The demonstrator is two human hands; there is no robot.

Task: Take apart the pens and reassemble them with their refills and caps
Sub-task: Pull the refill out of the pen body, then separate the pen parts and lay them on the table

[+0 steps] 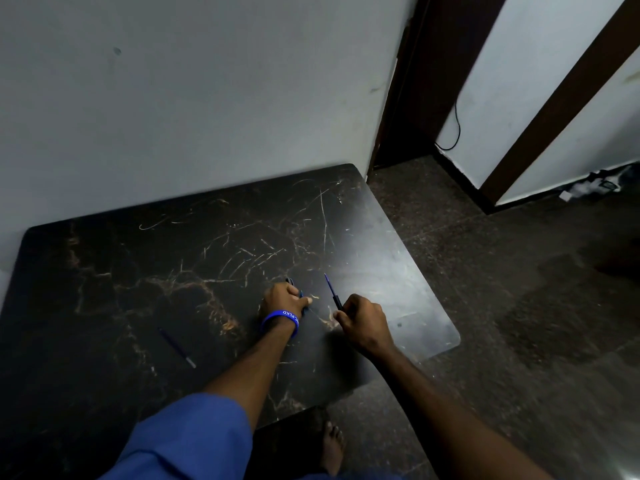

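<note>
My left hand (284, 299), with a blue wristband, rests on the dark marble table (173, 271) with its fingers closed around blue pen parts (290, 281) that poke out past the knuckles. My right hand (362, 322) grips a thin blue refill with its dark tip piece (333, 292), which points up and away from me. The two hands are a short gap apart. Another blue refill with a silvery tip (176, 347) lies loose on the table to the left of my left forearm.
The table stands against a white wall (207, 98). Its right edge and rounded front corner (453, 341) drop to a dark speckled floor. A brown door frame (408, 81) stands at the back right. My bare foot (332, 445) shows below the table's front edge.
</note>
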